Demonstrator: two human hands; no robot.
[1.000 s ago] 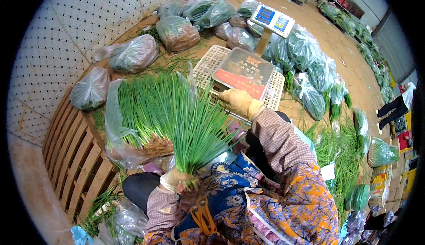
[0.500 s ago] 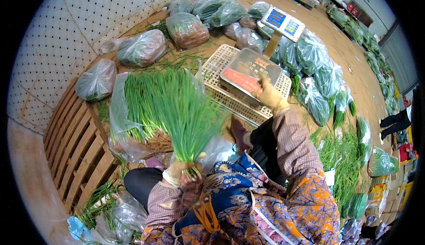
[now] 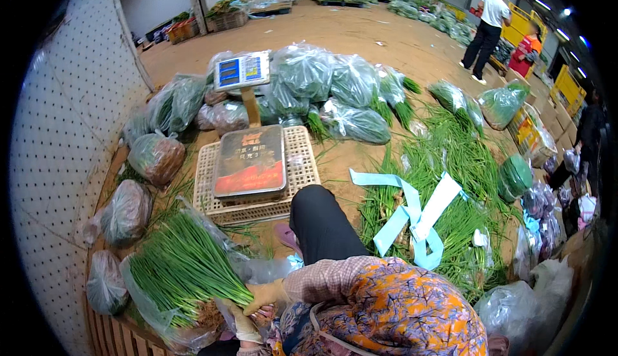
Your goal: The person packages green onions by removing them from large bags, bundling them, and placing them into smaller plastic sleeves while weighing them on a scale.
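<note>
Currently, the right hand (image 3: pixel 262 295) and the left hand (image 3: pixel 246 327) are both gripping the green onions (image 3: pixel 187 259) by their near root end; the leaves are pointing far left, over the plastic bag (image 3: pixel 143 303). Beyond the hands, the scale (image 3: pixel 251 166) is standing.

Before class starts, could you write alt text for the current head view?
A person's left hand and right hand are at the stem ends of spring onions, by a clear plastic bag holding more. Ahead, a platform scale sits on a perforated crate, bordered by bagged greens.
</note>
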